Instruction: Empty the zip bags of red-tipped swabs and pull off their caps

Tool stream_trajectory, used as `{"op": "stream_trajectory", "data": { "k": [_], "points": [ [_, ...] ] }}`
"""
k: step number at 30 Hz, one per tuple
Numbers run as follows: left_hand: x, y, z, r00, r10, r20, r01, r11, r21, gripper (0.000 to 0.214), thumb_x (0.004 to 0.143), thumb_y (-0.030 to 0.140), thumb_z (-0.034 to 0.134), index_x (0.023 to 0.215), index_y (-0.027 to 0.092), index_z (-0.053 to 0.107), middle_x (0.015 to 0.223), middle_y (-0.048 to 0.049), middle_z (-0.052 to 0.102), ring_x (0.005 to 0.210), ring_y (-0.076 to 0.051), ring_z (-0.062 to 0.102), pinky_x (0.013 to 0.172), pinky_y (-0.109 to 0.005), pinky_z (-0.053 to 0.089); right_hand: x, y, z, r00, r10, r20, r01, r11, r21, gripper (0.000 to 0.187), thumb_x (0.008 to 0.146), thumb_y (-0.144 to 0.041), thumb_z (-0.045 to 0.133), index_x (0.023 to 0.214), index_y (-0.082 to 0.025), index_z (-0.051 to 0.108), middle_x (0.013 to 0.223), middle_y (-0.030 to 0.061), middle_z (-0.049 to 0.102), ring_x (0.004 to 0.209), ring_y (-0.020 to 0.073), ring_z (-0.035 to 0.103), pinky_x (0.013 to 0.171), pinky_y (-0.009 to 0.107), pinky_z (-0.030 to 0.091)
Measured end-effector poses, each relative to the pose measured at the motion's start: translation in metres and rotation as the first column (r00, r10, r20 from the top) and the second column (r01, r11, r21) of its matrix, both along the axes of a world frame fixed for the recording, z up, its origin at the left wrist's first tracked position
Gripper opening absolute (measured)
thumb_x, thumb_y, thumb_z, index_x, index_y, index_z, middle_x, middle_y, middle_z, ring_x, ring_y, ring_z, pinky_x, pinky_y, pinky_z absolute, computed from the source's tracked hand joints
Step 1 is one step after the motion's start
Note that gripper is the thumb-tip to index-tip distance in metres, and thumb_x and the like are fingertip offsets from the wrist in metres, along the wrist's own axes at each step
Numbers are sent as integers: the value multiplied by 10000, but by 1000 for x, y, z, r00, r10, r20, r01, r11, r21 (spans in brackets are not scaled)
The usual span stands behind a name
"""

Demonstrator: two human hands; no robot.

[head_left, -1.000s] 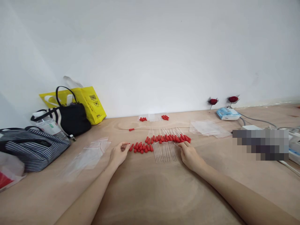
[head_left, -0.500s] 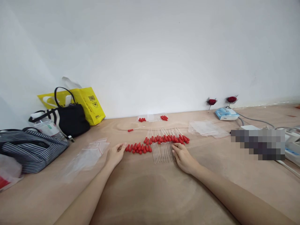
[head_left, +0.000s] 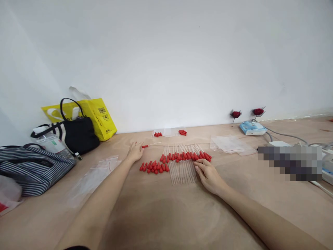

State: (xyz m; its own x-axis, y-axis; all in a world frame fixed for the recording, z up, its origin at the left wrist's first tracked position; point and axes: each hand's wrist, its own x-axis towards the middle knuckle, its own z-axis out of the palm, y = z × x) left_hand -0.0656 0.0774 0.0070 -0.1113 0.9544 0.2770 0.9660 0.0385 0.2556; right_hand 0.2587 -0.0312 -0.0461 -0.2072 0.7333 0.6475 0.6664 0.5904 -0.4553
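My left hand (head_left: 135, 152) lies on the table with its fingers stretched out, open. Its fingertips are at the red bulb of a single glass dropper (head_left: 145, 146); whether they touch it is hard to tell. My right hand (head_left: 209, 175) rests at the right end of a row of bare glass tubes (head_left: 182, 172). Its fingers look slightly apart, at the tubes' upper ends. Just beyond is a row of glass droppers (head_left: 184, 155) with red bulbs towards me. Left of the bare tubes is a group of loose red rubber bulbs (head_left: 155, 167).
Clear zip bags lie at left (head_left: 97, 175) and right (head_left: 230, 144). A bag with red bulbs (head_left: 170, 132) is by the wall. A striped bag (head_left: 36, 170), black bag (head_left: 80, 135) and yellow bag (head_left: 104, 119) stand left. A blue-white packet (head_left: 252, 127) and cables are right.
My left hand has left the loose red bulbs and moved forward to the single dropper. The right hand stays by the glass tubes, shifted very slightly.
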Motion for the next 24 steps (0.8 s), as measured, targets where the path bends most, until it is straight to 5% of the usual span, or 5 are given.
{"op": "stream_trajectory", "data": {
  "k": [6, 11, 18, 19, 24],
  "points": [
    [9, 28, -7, 987, -55, -152, 49, 998, -42, 250, 779, 152, 430, 958, 172, 604, 1135, -96, 508, 1081, -254, 442, 881, -350, 360, 9, 0, 4, 995, -64, 77, 72, 991, -113, 246, 808, -213, 409, 786, -165, 649, 842, 87, 578, 830, 192, 510, 772, 357, 429],
    [20, 30, 4, 973, -66, -222, 69, 998, 5, 220, 762, 81, 403, 850, 119, 601, 974, -141, 564, 984, -265, 496, 802, -358, 392, 12, -2, 8, 992, -82, 94, 93, 988, -125, 210, 780, -205, 448, 772, -175, 655, 824, 77, 582, 824, 192, 504, 772, 356, 421],
    [29, -29, 25, 963, -161, -217, 201, 963, 179, 201, 836, 209, 387, 965, 166, 535, 976, -71, 587, 923, -192, 533, 777, -282, 406, 12, -3, 10, 994, -100, -33, 102, 993, 58, 206, 784, -234, 456, 916, -179, 604, 864, 80, 572, 844, 205, 510, 761, 378, 428],
    [33, -45, 25, 954, -207, -217, 251, 946, 203, 194, 840, 231, 396, 962, 172, 535, 958, -56, 596, 903, -175, 539, 776, -266, 406, 12, -4, 11, 994, -98, -48, 101, 991, 85, 229, 789, -241, 456, 968, -180, 586, 883, 82, 567, 851, 203, 511, 761, 376, 430],
    [64, -119, 8, 748, -566, -347, 663, 651, 369, 128, 822, 230, 461, 854, 182, 575, 805, -26, 631, 762, -162, 545, 726, -297, 388, 7, -12, 15, 997, -79, 2, 77, 979, 190, 348, 799, -288, 471, 1130, -184, 503, 978, 99, 547, 922, 211, 494, 798, 383, 412]
  ]
}}
